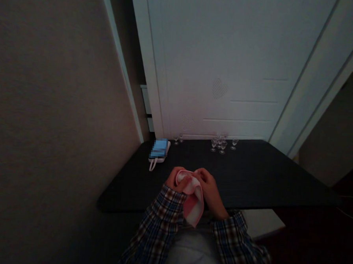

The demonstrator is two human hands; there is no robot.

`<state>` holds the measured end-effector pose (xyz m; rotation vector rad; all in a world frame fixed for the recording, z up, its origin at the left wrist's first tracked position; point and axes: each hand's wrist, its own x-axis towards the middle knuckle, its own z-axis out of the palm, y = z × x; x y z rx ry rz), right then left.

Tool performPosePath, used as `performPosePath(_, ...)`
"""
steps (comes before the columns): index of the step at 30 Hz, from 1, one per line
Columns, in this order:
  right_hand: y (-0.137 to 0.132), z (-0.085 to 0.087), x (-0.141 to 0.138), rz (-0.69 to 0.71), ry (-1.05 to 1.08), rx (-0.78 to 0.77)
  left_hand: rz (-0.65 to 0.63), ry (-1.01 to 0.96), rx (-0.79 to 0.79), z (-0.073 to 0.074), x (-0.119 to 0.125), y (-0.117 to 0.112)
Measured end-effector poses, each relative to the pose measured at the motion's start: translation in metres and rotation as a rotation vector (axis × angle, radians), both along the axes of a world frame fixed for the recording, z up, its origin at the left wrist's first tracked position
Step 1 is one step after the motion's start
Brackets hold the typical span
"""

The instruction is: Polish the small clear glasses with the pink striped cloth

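Both my hands are raised over the near edge of a black table (251, 179), wrapped in a pink and white cloth (193, 202) that hangs down between my plaid sleeves. My left hand (176, 181) has its fingers curled into the upper fold of the cloth. My right hand (210, 189) closes on the cloth from the other side. Whatever may be inside the cloth is hidden. Several small clear stemmed glasses (221, 144) stand in a group at the table's far edge, and two more glasses (178, 139) stand to their left.
A white device (159, 151) with a blue top and a looped cord lies at the table's far left. A white panelled door (227, 71) rises behind the table. A beige wall (47, 121) closes the left side. The room is dim.
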<state>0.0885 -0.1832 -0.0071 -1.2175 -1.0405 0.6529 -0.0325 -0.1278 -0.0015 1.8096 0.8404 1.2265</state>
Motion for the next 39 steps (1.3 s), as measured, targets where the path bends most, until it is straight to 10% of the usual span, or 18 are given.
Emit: performPosePath(39, -0.002, 0.005, -0.001, 0.029, 0.047, 0.065, 0.03, -0.009, 0.001, 0.003, 0.003, -0.003)
